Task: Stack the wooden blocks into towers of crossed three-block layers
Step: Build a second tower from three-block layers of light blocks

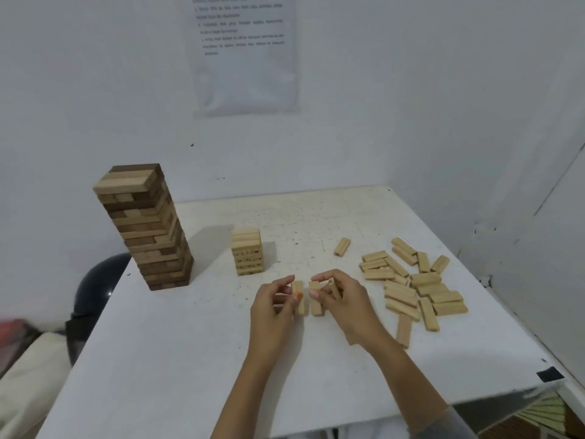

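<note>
A tall tower [148,226] of light and dark wooden blocks stands at the table's left. A short pale tower [247,251] stands near the middle. In front of it, my left hand [272,308] pinches one pale block [299,297] lying on the table. My right hand [343,302] touches a second block [315,299] beside it with a fingertip and grips a third, tilted block [334,288]. The two lying blocks are parallel with a small gap. A heap of loose pale blocks [414,286] lies to the right.
A single block [342,247] lies apart behind my hands. The white table [190,359] meets walls at the back and right. A dark round object [95,286] sits off the table's left edge. Black tape [549,374] marks the front right corner.
</note>
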Tool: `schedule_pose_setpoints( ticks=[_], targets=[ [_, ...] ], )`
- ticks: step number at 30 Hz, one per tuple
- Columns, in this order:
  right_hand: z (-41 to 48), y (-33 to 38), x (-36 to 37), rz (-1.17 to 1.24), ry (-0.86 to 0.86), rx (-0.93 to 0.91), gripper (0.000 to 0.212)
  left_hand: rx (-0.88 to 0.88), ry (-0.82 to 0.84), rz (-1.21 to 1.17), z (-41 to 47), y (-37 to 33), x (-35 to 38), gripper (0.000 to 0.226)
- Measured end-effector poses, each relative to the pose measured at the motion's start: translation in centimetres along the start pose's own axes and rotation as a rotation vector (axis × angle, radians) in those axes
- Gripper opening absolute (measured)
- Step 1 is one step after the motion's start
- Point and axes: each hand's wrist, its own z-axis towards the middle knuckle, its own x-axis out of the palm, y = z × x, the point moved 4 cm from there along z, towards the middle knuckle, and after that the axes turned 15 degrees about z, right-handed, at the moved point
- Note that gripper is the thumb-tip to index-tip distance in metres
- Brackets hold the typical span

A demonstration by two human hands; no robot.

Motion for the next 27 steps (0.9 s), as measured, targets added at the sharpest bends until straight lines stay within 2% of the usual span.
schedule_pose_setpoints(
  ticks=[7,11,13,15,17,19,22,24,27],
  targets=[
    [0.9,-1.0,3.4,-0.071,0.087,0.013,0.011,-0.015,0.002,0.071,-0.4,1.8,-2.6,0.027],
    [1.1,-0.9,4.9,-0.275,0.117,-0.049,0.017,0.074,0.0,0.359,-0.2,2.7,-3.1,0.027],
    [1.3,-1.1,5.2,-0.404,0.139,-0.045,0.022,0.077,0.02,0.409,-0.1,2.7,-3.1,0.025],
    [1.3,-1.1,5.2,-0.432,0.155,-0.03,0.028,0.06,0.04,0.399,-0.1,2.8,-3.0,0.025],
    [1.1,-0.9,4.9,-0.398,0.15,-0.025,0.035,0.042,0.038,0.344,-0.4,2.7,-3.1,0.025],
    [1.2,-0.7,4.3,-0.233,0.113,0.062,0.029,0.05,0.034,0.256,-0.8,2.4,-3.6,0.026],
    [1.6,-0.5,3.7,0.011,0.125,0.215,0.035,0.044,0.158,0.211,-1.3,2.1,-4.6,0.042],
    [1.9,-0.1,3.2,0.054,0.142,0.237,0.038,0.019,0.243,0.247,-1.6,2.4,-5.3,0.056],
    [1.6,0.3,2.7,-0.059,0.203,0.171,0.03,0.086,0.25,0.288,-1.7,2.5,-5.8,0.062]
  ],
)
